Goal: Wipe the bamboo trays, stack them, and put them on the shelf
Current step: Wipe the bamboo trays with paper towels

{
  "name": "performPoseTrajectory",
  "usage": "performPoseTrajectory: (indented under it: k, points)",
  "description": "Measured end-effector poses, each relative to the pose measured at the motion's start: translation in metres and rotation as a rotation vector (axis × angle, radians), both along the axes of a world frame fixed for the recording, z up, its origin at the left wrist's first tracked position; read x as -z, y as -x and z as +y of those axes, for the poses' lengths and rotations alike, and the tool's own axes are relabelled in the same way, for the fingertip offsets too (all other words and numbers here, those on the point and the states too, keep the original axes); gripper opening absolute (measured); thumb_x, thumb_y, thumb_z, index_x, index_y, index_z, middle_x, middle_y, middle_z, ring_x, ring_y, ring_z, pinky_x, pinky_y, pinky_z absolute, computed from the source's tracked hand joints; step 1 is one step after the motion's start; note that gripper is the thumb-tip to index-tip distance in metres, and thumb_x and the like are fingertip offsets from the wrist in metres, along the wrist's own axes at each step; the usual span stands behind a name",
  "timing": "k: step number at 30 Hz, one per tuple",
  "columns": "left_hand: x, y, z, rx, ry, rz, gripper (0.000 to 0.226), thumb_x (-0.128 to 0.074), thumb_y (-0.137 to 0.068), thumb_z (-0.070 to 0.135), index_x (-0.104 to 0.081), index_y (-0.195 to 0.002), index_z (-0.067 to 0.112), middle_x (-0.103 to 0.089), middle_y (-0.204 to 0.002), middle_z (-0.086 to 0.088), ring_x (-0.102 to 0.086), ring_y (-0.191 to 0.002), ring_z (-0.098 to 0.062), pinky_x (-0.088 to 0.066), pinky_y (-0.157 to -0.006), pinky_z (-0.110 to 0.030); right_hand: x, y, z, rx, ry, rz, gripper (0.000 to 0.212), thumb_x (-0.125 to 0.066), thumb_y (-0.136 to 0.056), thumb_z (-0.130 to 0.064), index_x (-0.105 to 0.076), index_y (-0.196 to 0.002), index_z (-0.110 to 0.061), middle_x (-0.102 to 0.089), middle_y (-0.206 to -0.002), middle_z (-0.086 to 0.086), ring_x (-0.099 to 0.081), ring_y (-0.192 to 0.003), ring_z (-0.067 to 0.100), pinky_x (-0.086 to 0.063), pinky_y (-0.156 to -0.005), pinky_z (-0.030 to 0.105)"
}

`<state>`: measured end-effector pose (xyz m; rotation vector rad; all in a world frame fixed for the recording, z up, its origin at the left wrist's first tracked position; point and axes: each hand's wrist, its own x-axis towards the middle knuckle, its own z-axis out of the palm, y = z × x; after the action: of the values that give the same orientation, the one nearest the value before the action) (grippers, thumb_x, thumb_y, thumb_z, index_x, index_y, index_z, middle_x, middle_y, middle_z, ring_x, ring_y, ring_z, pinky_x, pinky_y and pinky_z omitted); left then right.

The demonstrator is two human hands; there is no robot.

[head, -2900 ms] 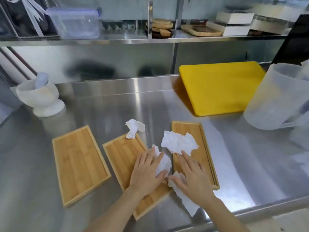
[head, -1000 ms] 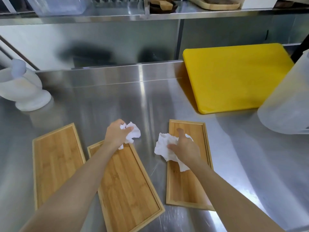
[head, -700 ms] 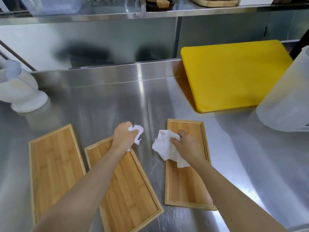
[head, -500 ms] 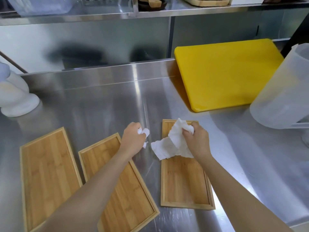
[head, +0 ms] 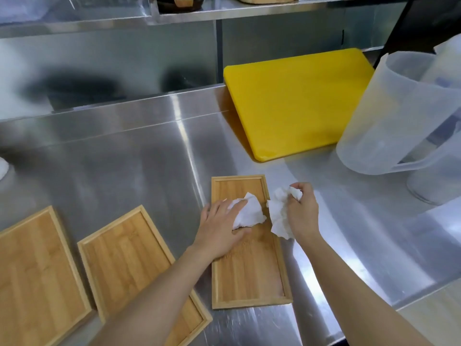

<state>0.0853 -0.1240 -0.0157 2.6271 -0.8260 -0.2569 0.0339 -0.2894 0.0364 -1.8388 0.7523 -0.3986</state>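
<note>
a: what's the left hand (head: pixel 220 227) doing?
b: flat, fingers spread, pressing a white tissue (head: pixel 248 214) onto the right tray (head: pixel 249 270). palm sits over the tray's left rim.
a: and the right hand (head: pixel 301 213)?
b: curled closed around a second crumpled tissue (head: pixel 279 216), lifted just off the tray's right rim, not pressing on anything.
a: where are the trays?
b: three on the steel counter (head: pixel 124 166). right tray near centre, middle tray (head: pixel 129 260) and left tray (head: pixel 35 270) further left, side by side, apart from each other. none stacked.
a: long axis of the right one?
b: runs near to far, almost straight. the tissue is at the far half, so the bare near half lies toward the person.
a: so the next wipe?
b: my guess, a pull toward the near edge along that axis. left hand is the one already on it.
a: shelf (head: pixel 174 18)?
b: far side, above the counter, well apart from the trays.
a: other stuff?
b: yellow cutting board (head: pixel 299 101) and a clear jug (head: pixel 399 116) far right, out of the way.
</note>
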Motion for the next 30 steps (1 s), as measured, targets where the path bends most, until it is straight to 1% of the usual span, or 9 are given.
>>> performPoseTrajectory:
  k: [3,5,9,13,18,20,23,26,30]
  points:
    - [0.004,0.001,0.002,-0.030,-0.014,-0.175,0.046,-0.048,-0.086,0.048,-0.046,-0.129,0.031,-0.054,-0.123,0.000,-0.045,-0.116,-0.021,-0.022,-0.101,-0.034,0.003,0.009,-0.009,0.006,-0.018,-0.014,0.017,-0.038,-0.092,-0.005,-0.048,-0.105,-0.010,-0.051,-0.095,0.003,-0.050,-0.085,0.018,-0.039,-0.059,0.015]
    - [0.006,0.003,0.001,0.001,-0.084,-0.330,0.032,-0.052,-0.081,0.046,-0.064,-0.103,0.025,-0.064,-0.093,0.000,-0.058,-0.089,-0.022,-0.025,-0.086,-0.032,0.004,0.016,-0.015,0.010,-0.036,-0.023,0.011,-0.041,-0.093,-0.008,-0.049,-0.098,-0.014,-0.052,-0.090,0.001,-0.050,-0.082,0.016,-0.039,-0.059,0.016]
    - [0.003,0.015,-0.003,0.049,-0.116,-0.356,0.029,-0.044,-0.075,0.040,-0.062,-0.070,0.019,-0.061,-0.060,0.004,-0.057,-0.059,-0.019,-0.028,-0.066,-0.026,0.007,0.031,-0.030,-0.009,-0.026,-0.014,0.009,-0.045,-0.091,-0.013,-0.053,-0.092,-0.015,-0.054,-0.080,-0.006,-0.051,-0.072,0.008,-0.040,-0.059,0.020]
    - [-0.004,0.042,-0.008,0.054,0.091,-0.253,0.017,-0.056,-0.081,0.028,-0.061,-0.078,0.012,-0.066,-0.074,-0.004,-0.055,-0.070,-0.023,-0.031,-0.062,-0.028,0.006,0.054,-0.038,0.006,-0.022,-0.022,0.010,-0.046,-0.089,-0.015,-0.057,-0.088,-0.014,-0.057,-0.078,-0.004,-0.053,-0.071,0.013,-0.043,-0.059,0.024]
    - [-0.014,0.081,-0.020,0.120,0.184,-0.199,0.021,-0.045,-0.088,0.031,-0.057,-0.089,0.014,-0.065,-0.093,0.000,-0.052,-0.089,-0.019,-0.035,-0.064,-0.031,0.004,0.106,-0.037,0.118,-0.002,-0.033,0.015,-0.046,-0.089,-0.013,-0.053,-0.077,-0.019,-0.053,-0.070,-0.007,-0.049,-0.064,0.009,-0.038,-0.054,0.022]
    - [-0.017,0.093,-0.022,0.170,0.189,-0.220,0.028,-0.039,-0.084,0.035,-0.058,-0.087,0.014,-0.066,-0.092,0.001,-0.055,-0.090,-0.020,-0.036,-0.059,-0.030,0.005,0.131,-0.037,0.171,0.014,-0.011,0.015,-0.046,-0.089,-0.014,-0.053,-0.076,-0.018,-0.052,-0.068,-0.007,-0.049,-0.062,0.008,-0.036,-0.053,0.022]
    - [-0.022,0.120,-0.025,0.299,0.171,-0.240,0.029,-0.036,-0.073,0.034,-0.057,-0.073,0.014,-0.067,-0.074,0.001,-0.060,-0.073,-0.023,-0.024,-0.047,-0.019,0.008,0.167,-0.041,0.251,0.010,0.027,0.011,-0.047,-0.089,-0.016,-0.053,-0.080,-0.015,-0.052,-0.066,-0.007,-0.050,-0.064,0.016,-0.039,-0.057,0.027]
    - [-0.021,0.150,-0.037,0.399,0.205,-0.208,0.035,-0.034,-0.071,0.035,-0.058,-0.075,0.010,-0.064,-0.072,-0.001,-0.056,-0.071,-0.024,-0.029,-0.056,-0.025,0.008,0.205,-0.046,0.362,-0.005,-0.024,0.012,-0.051,-0.089,-0.023,-0.052,-0.081,-0.015,-0.050,-0.067,-0.008,-0.050,-0.073,0.020,-0.039,-0.067,0.030]
    - [-0.029,0.196,-0.069,0.443,0.291,-0.036,0.033,-0.037,-0.072,0.033,-0.052,-0.076,0.003,-0.049,-0.073,0.001,-0.038,-0.073,-0.016,-0.016,-0.057,-0.024,0.008,0.266,-0.059,0.411,-0.057,-0.080,0.018,-0.054,-0.089,-0.035,-0.048,-0.095,-0.019,-0.050,-0.086,-0.009,-0.047,-0.086,0.011,-0.035,-0.068,0.025]
